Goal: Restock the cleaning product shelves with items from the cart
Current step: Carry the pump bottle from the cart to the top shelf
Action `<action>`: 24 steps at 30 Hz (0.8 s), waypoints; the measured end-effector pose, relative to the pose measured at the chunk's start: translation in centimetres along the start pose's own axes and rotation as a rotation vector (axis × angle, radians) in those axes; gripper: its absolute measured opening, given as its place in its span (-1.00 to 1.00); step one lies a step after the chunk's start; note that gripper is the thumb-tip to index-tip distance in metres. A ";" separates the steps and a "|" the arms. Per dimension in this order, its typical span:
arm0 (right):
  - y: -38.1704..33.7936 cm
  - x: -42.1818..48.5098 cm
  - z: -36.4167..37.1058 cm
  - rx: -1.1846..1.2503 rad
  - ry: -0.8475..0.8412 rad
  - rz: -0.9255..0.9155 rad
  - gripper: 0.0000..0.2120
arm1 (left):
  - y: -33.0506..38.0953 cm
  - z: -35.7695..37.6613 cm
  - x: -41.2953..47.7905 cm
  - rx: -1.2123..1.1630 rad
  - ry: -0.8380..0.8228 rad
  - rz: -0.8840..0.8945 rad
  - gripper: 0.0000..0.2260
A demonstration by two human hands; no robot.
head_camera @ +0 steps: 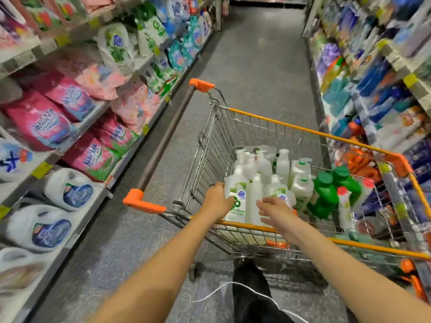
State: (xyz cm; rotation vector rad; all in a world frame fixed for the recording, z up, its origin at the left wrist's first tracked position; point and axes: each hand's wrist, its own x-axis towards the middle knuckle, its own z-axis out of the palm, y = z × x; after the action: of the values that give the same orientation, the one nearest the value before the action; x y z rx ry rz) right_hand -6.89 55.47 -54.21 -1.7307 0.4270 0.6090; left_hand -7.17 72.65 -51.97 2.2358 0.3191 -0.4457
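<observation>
A wire shopping cart [279, 122] with orange trim stands in the aisle, holding several white pump bottles [283, 163] and green bottles [325, 194]. My left hand [217, 200] grips the left side of a white bottle with a green label [238, 199] at the cart's near corner. My right hand [275, 212] reaches in beside it with fingers spread and loosely bent, touching or nearly touching the neighbouring white bottle [255, 201]; contact is unclear.
Left shelves [77, 136] carry pink and white detergent refill bags. Right shelves [396, 73] hold blue, purple and orange bottles and packs, close against the cart. The grey aisle floor [256, 54] runs ahead. The cart's handle [168, 136] points toward the left shelves.
</observation>
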 end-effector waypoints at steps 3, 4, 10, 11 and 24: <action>1.5 4.1 1.1 -0.095 -0.003 0.076 -0.51 | -0.9 1.8 3.9 -0.022 -0.048 -0.105 -0.61; 1.7 5.1 1.4 -0.117 -0.014 0.102 -0.50 | -1.4 2.6 5.3 -0.040 -0.061 -0.132 -0.60; 2.9 9.0 2.6 -0.260 -0.107 0.252 -0.49 | -7.2 9.8 13.3 -0.067 -0.114 -0.278 -0.20; 3.2 9.5 2.9 -0.275 -0.115 0.262 -0.49 | -7.1 10.0 13.3 -0.067 -0.128 -0.302 -0.20; 4.5 11.2 3.7 -0.352 -0.134 0.281 -0.37 | -4.4 7.0 12.1 -0.381 -0.224 -0.558 -0.26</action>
State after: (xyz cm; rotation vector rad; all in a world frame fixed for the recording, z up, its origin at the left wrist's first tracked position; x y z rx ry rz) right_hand -1.27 58.34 -65.11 -1.9624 0.4950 1.0470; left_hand 0.64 71.01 -64.24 1.6872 0.8393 -0.8432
